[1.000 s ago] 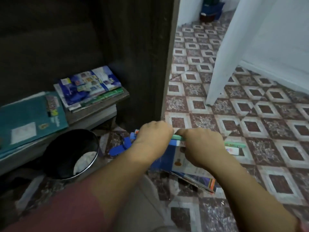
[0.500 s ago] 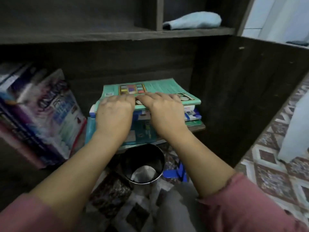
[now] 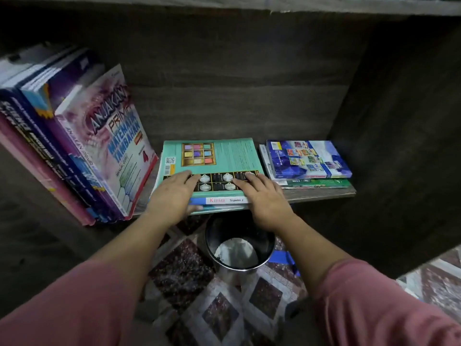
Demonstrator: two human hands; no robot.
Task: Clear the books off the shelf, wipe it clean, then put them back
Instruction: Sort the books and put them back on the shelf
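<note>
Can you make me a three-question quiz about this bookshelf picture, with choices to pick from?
1. Where is the round bin?
A. on the floor below the shelf
B. on top of the books
C. on the shelf

2. What colour is the top book under the hands?
A. red
B. teal
C. black

3. How do the books at the far left stand?
A. flat
B. leaning
C. open

Answers: 1 A, it sits on the tiles. 2 B, its cover is teal. 3 B, they tilt sideways.
</note>
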